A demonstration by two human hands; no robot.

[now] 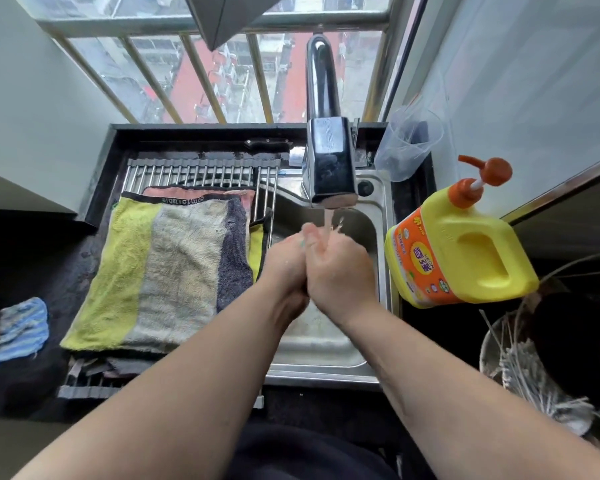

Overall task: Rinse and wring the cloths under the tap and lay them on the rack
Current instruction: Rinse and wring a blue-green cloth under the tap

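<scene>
At the left edge of the counter a blue striped cloth is seen lying crumpled, well apart from the sink, and it is judged not yet rinsed. Next to it, the rack is spread over the left part of the sink, and a yellow, grey and dark striped cloth is laid flat on it, with a pink cloth showing beneath its far edge. Over the open basin of the sink the left hand and the right hand are pressed palm to palm, the fingers fairly straight and nothing visibly gripped between them. The stream from the tap is caught on the fingertips. The step is judged to be a rinse of the hands themselves. It is best done with the hands kept low and centred under the stream, so that splash is held inside the basin and kept off the laid cloths. The hands should be shaken off over the basin before the rack is reached across. At the right edge of the sink a yellow detergent bottle is stood just beside the basin.
</scene>
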